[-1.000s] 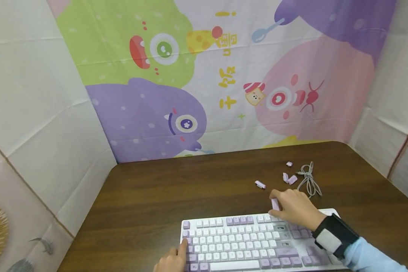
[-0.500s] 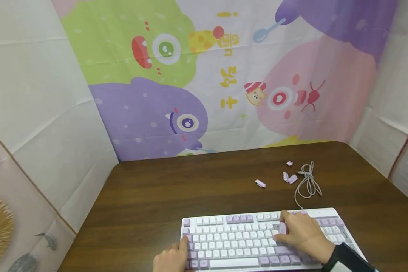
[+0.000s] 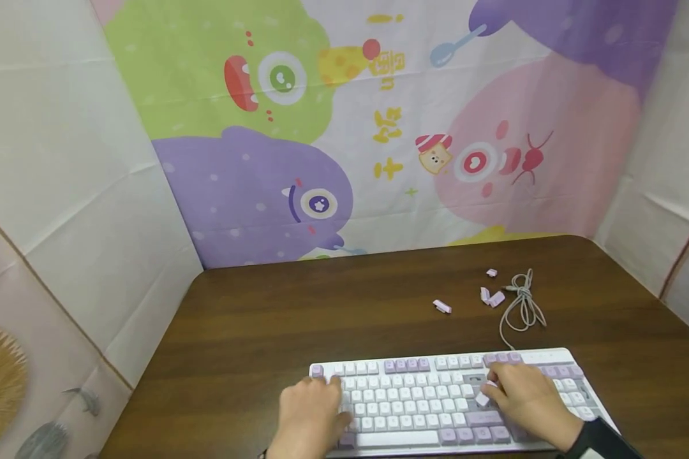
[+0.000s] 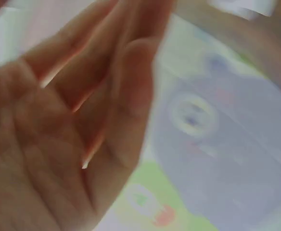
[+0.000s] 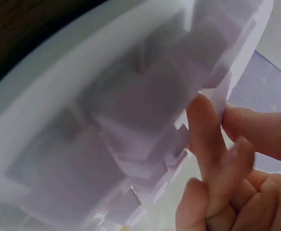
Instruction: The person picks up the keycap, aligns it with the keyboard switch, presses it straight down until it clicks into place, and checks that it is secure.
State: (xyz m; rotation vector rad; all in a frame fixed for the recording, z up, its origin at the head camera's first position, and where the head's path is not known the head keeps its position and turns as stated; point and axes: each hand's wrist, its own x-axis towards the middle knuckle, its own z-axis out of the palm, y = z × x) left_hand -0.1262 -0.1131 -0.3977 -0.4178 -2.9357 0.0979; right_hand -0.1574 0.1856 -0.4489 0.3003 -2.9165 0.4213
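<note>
A white-and-purple keyboard (image 3: 399, 440) lies along the table's front. Over its right half, my right hand (image 3: 525, 398) pinches a pale purple keycap (image 3: 485, 395) between thumb and forefinger, close to a bare grey key slot (image 3: 474, 378). The right wrist view shows this keycap (image 5: 221, 98) between the fingertips, its other fingers curled below. My left hand (image 3: 310, 414) is over the keyboard's left end, hiding some keys. In the left wrist view the left hand's fingers (image 4: 131, 96) are fairly straight, with nothing in the palm.
Behind the keyboard lie several loose purple keycaps: a long one (image 3: 443, 306), a pair (image 3: 496, 299) and a small one (image 3: 491, 273). A tied grey cable (image 3: 522, 309) runs to the keyboard's back edge. A printed cloth (image 3: 252, 191) hangs behind the table (image 3: 275, 319).
My right hand has brought the keycap from above the keyboard's back edge down onto the key area and tilted it. My left hand has lifted from the left edge and shifted right over the keys.
</note>
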